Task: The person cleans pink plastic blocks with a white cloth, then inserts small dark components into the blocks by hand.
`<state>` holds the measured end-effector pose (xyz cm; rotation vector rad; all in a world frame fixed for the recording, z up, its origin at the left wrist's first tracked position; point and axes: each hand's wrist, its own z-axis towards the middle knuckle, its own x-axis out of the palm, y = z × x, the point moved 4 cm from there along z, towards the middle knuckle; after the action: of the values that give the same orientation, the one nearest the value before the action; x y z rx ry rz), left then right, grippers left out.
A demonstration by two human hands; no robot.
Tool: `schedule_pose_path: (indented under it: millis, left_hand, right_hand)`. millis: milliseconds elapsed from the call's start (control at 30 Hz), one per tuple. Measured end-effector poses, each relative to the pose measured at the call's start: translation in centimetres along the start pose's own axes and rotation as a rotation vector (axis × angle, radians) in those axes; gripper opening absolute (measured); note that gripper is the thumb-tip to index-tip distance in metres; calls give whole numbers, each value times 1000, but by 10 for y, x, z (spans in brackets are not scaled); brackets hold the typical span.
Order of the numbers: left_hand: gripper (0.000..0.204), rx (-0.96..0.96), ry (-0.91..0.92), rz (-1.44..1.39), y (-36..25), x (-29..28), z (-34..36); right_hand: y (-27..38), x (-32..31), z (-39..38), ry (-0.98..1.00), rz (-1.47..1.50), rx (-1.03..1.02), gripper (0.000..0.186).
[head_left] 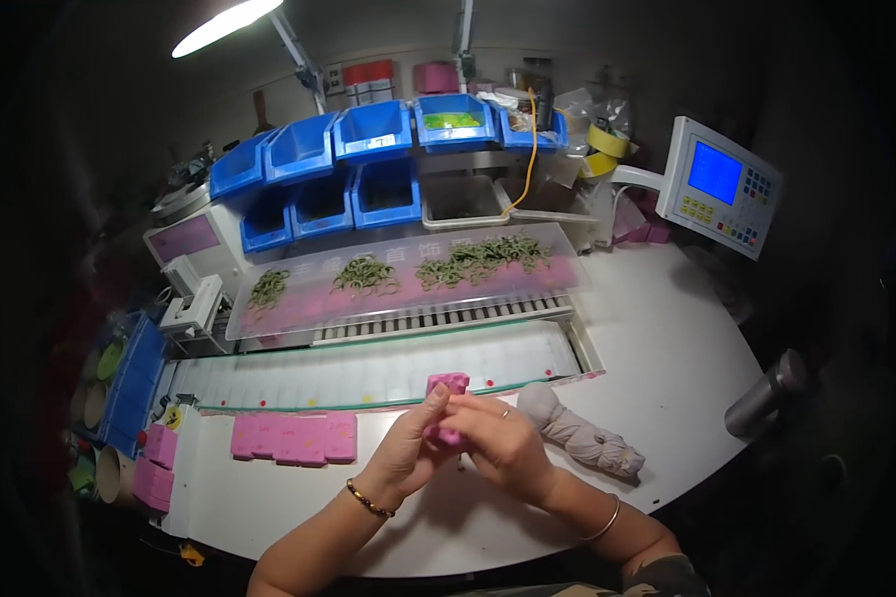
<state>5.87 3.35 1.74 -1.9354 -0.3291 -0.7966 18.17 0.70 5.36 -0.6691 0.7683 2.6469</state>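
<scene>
A pink rubber mould (pixel 449 381) is held between my two hands above the front of the white table. My left hand (pixel 410 445) wraps its left side, with the thumb pressed along it. From the right, the fingers of my right hand (pixel 509 445) close over its middle and hide part of it. The lower end of the mould shows between my palms. Just right of my right hand lies a twisted grey cloth bundle (pixel 589 441). Several flat pink moulds (pixel 304 440) sit in a row to the left of my left hand.
Behind my hands runs a long glass-edged panel (pixel 368 370). Beyond it, a clear tray (pixel 309 323) holds piles of small green rings (pixel 488 261). Blue bins (pixel 373 129) line the back. A control screen (pixel 717 177) and metal flask (pixel 764 395) stand right.
</scene>
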Motion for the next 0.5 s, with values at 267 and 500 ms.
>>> schedule_pose_path:
  millis: [267, 500]
  left_hand:
    - [76, -113, 79, -67, 7, 3, 13]
    - [81, -110, 6, 73, 1, -15, 9]
  right_hand:
    - [49, -6, -34, 226, -326, -287, 34]
    - [2, -68, -35, 322, -594, -133, 48]
